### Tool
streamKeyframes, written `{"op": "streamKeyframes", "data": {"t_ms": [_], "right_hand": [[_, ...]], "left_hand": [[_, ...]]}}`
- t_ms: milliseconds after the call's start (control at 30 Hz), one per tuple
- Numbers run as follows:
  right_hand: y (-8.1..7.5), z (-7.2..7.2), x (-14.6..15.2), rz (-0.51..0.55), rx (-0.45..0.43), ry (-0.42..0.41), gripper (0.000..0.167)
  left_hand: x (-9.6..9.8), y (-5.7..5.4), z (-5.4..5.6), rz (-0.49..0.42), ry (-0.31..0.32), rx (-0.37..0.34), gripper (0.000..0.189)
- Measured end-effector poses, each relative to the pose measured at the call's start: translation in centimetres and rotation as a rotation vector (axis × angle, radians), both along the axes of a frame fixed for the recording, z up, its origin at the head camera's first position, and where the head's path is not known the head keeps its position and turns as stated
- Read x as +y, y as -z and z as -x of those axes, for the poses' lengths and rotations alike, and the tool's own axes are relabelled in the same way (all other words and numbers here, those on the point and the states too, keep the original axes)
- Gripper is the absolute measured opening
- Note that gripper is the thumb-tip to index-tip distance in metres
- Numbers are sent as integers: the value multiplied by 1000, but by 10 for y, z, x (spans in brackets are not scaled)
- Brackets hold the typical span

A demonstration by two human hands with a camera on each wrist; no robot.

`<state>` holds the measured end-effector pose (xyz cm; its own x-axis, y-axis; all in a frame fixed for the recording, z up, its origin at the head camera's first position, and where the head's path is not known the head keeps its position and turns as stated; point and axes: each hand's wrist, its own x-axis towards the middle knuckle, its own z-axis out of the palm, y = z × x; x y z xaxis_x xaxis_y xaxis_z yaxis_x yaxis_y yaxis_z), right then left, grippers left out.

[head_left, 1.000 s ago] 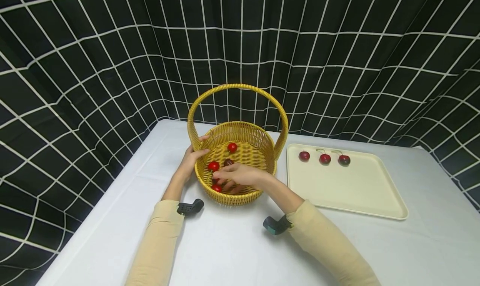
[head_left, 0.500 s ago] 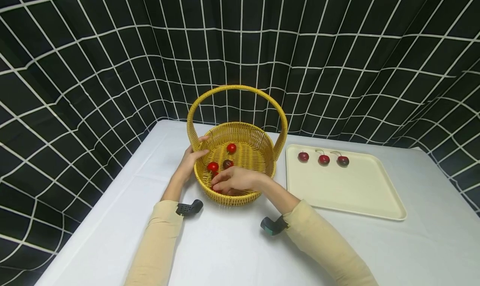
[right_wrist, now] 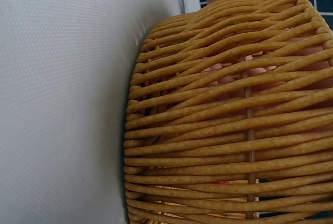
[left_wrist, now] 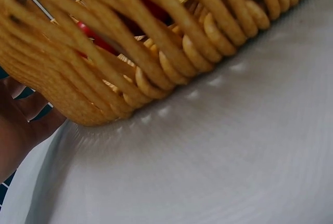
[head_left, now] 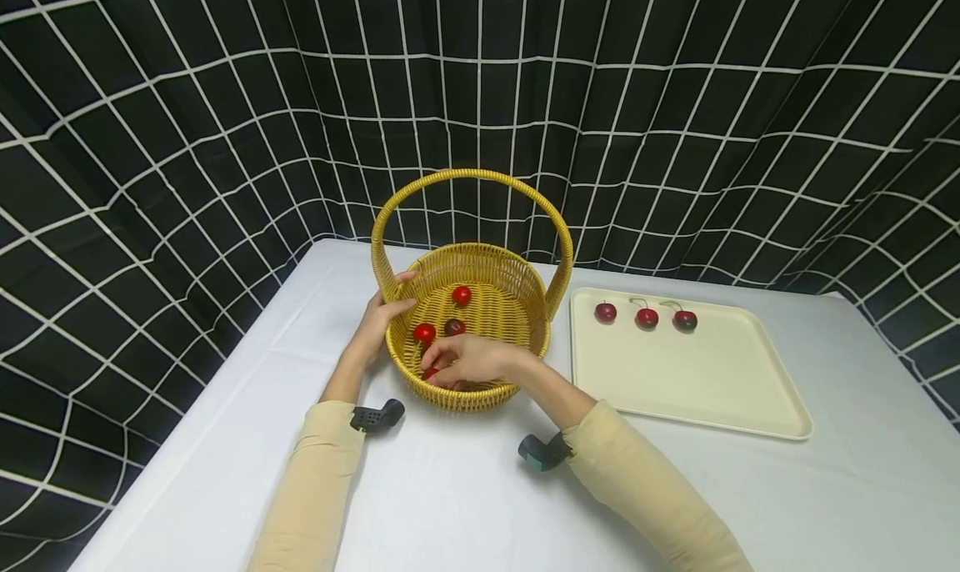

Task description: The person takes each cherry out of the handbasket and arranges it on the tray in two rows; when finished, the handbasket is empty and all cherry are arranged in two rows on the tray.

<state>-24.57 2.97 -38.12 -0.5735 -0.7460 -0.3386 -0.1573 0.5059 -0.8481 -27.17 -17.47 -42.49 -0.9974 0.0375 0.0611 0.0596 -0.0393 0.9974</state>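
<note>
A yellow wicker basket [head_left: 538, 322] with a tall arched handle stands on the white-covered table. My left hand [head_left: 372, 322] holds its left side at the foot of the handle; in the left wrist view, fingers [left_wrist: 36, 109] lie against the weave. Inside the basket is my right hand [head_left: 476, 359], its thumb and forefinger pinching a red cherry [head_left: 430, 373] near the front left wall. Other cherries lie around it: a red one [head_left: 461, 295] at the back, a dark one [head_left: 454, 327] and another red one [head_left: 423, 333]. The wicker wall mostly hides the right hand in the right wrist view.
Right of the basket lies a cream tray [head_left: 697, 380]. Along its back edge sit a stemless-looking cherry [head_left: 605, 312], a red cherry with a stem [head_left: 647, 318] and a darker stemmed cherry [head_left: 685, 320]. A black curtain [head_left: 480, 72] with white grid lines hangs behind.
My right hand has lowered toward the basket's front left, and its thumb and forefinger have closed about a red cherry. The left hand keeps its hold; the cherries on the tray stay put.
</note>
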Motion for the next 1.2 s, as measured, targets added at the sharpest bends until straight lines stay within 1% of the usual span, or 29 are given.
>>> {"op": "streamKeyframes", "data": {"t_ms": [133, 200, 367, 433, 533, 667, 733, 867, 1000, 1067, 1200], "right_hand": [[0, 0, 0, -32, 34, -33, 24], [1, 0, 0, -19, 29, -34, 23], [1, 1, 1, 47, 6, 12, 20], [1, 1, 2, 70, 3, 32, 22], [1, 2, 2, 97, 15, 62, 27], [-1, 2, 1, 126, 61, 112, 28], [-1, 2, 2, 146, 65, 143, 27], [-3, 2, 2, 232, 2, 195, 26], [-5, 2, 5, 303, -34, 213, 30], [-9, 2, 8, 312, -25, 223, 31], [-16, 1, 16, 297, 23, 268, 35]], "left_hand": [[2, -12, -8, -3, 18, 3, 52], [3, -16, -11, 12, 24, 6, 52], [1, -4, -4, -8, 15, 10, 51], [-1, 2, 0, -13, 6, 12, 51], [-1, 6, 2, 12, -6, 19, 50], [0, 7, 3, 29, -17, 27, 49], [0, 6, 3, 24, -17, 24, 49], [0, 6, 4, 13, -15, 13, 50], [-1, 6, 5, 10, -15, 6, 50], [-2, 6, 5, 10, -10, 4, 51], [-2, 7, 4, 9, -2, -6, 52]]}}
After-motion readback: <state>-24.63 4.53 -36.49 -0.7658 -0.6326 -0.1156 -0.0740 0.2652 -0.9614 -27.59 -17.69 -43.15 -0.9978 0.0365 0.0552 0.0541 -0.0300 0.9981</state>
